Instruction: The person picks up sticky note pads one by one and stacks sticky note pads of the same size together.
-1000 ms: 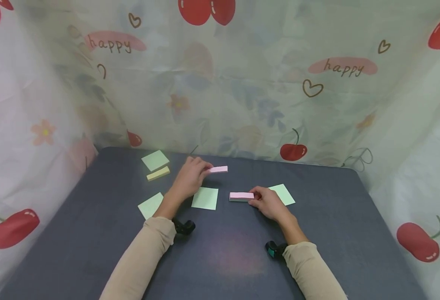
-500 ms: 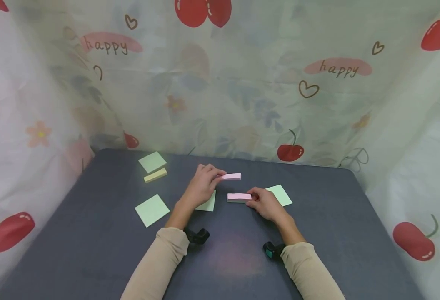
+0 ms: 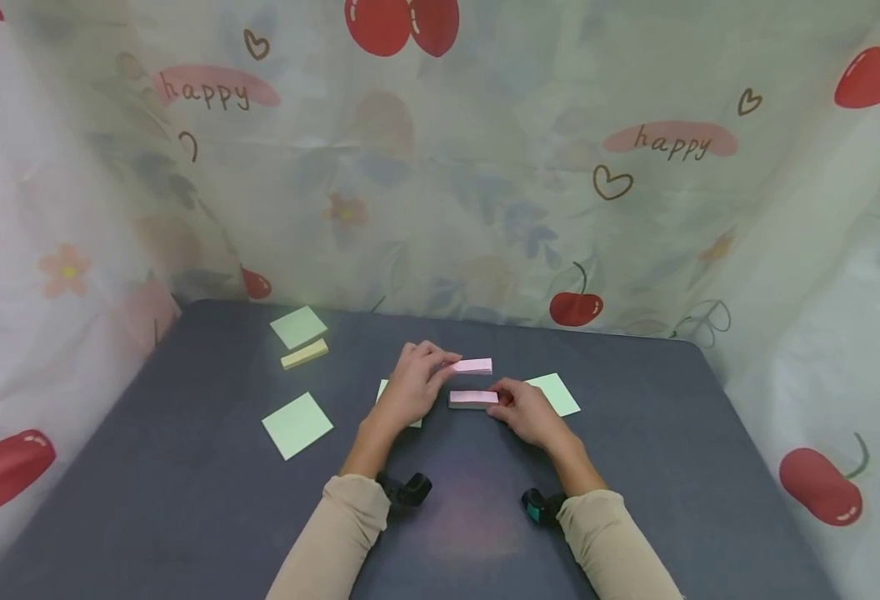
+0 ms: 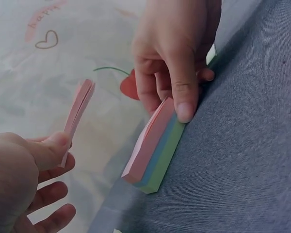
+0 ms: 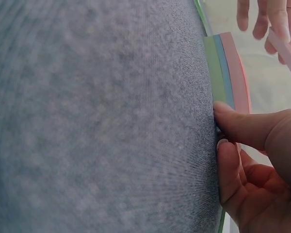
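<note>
Between thumb and fingertips, my left hand (image 3: 413, 383) pinches a thin pink sticky-note pad (image 3: 473, 367), raised above the table. Just nearer to me, my right hand (image 3: 532, 414) grips the right end of a sticky-note block (image 3: 473, 400). The left wrist view shows this block's layers (image 4: 153, 148): pink on top, blue in the middle, green at the bottom. It lies against the dark cloth, apart from the pink pad. A pale green square note (image 3: 556, 393) lies partly behind my right hand; another green note (image 3: 383, 387) is mostly covered by my left hand.
On the dark table (image 3: 207, 467), a pale green note (image 3: 299, 327) lies at the back left, with a narrow yellow pad (image 3: 305, 353) in front of it. Nearer is another green note (image 3: 297, 426). A printed curtain (image 3: 440, 208) hangs behind the table.
My left hand has carried the pink pad rightward and nearer to me, toward the block, covering most of the middle green note. My right hand keeps its grip on the block at nearly the same spot.
</note>
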`<state>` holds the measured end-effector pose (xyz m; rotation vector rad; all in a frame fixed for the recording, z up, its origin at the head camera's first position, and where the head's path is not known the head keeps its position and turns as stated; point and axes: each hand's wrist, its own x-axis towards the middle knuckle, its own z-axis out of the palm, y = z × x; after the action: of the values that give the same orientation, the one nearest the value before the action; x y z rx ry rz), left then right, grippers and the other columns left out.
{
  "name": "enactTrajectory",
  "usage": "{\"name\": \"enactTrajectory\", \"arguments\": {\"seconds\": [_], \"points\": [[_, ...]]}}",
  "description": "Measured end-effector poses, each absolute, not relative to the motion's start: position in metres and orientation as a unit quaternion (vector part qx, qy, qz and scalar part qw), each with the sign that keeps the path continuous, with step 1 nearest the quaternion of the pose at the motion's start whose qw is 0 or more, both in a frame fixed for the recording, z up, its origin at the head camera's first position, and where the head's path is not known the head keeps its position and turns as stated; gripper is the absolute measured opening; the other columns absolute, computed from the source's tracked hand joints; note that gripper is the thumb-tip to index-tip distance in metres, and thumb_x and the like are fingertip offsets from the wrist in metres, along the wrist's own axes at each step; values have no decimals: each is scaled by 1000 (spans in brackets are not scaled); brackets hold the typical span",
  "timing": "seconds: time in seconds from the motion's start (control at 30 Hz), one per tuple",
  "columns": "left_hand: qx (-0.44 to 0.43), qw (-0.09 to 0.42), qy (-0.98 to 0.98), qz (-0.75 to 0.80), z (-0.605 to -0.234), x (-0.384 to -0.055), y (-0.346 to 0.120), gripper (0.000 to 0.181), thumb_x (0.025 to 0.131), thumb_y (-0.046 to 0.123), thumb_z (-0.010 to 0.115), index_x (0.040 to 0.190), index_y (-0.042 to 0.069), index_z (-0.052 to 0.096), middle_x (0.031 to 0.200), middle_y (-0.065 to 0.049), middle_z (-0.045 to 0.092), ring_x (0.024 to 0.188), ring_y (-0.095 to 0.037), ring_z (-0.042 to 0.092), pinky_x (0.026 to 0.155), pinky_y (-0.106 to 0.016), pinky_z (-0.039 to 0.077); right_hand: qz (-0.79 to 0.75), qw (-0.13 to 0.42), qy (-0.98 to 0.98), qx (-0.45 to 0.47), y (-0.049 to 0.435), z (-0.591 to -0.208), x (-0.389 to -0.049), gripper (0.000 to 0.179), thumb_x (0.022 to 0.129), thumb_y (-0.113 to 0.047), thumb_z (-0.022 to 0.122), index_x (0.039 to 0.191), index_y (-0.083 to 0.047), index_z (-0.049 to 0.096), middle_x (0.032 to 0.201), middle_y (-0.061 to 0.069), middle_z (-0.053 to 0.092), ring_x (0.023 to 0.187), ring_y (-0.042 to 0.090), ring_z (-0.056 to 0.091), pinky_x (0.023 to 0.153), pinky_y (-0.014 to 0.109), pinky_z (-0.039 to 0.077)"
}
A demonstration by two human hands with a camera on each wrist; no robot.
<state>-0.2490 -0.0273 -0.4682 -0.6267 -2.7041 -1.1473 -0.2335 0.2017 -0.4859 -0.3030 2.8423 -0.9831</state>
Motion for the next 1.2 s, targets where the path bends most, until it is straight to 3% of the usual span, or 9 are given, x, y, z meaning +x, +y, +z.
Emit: {"name": "enactTrajectory", "arguments": {"seconds": [0.3, 0.5, 0.73, 1.2], "points": [[-218, 71, -895, -382, -471, -247, -25, 27, 100, 28, 65, 123, 19, 74, 115, -4, 65, 109, -24, 52, 94, -44, 48, -314, 64, 942, -97, 202, -484, -233, 27, 92, -17, 76, 116, -7, 70, 83, 4, 62, 73, 15, 53, 67, 28, 42], [-217, 57, -900, -373, -473, -245, -24, 27, 101, 30, 63, 124, 20, 74, 116, -2, 64, 110, -22, 52, 95, -43, 48, -334, 71, 935, -99, 209, -476, -232, 39, 91, -23, 77, 123, -4, 66, 90, 6, 66, 70, 12, 57, 65, 27, 47], [-226, 48, -902, -366, -472, -243, -25, 28, 102, 31, 62, 125, 20, 73, 115, -3, 64, 107, -23, 51, 93, -42, 47, -376, 27, 920, -110, 208, -453, -227, 51, 92, -28, 77, 135, -5, 61, 103, 10, 69, 78, 16, 62, 70, 29, 50], [-225, 36, -902, -367, -469, -242, -27, 29, 99, 30, 66, 125, 19, 73, 115, -2, 65, 107, -22, 50, 91, -41, 46, -401, -37, 907, -124, 195, -448, -224, 28, 93, -20, 76, 118, -9, 72, 100, 9, 66, 78, 17, 57, 64, 25, 47]]}}
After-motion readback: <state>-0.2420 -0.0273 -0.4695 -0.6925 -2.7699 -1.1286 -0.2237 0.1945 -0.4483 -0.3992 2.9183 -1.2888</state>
